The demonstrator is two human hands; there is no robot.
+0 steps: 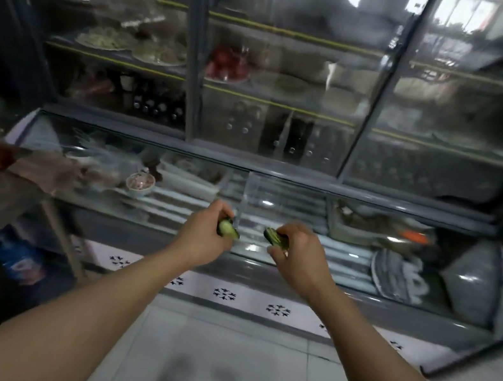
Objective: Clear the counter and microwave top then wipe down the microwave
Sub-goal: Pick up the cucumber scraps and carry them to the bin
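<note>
Meanwhile: cucumber half gripped in left hand | other half pinched in right hand | judged light, firm, slippery; best held by skin.

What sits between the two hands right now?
Nothing held spans the gap between left hand and right hand; head view shows only the display case glass behind it.

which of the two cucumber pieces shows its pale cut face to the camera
The cucumber piece in the left hand: its light green cut face points up toward the camera. The piece in the right hand shows mostly dark skin.
</note>
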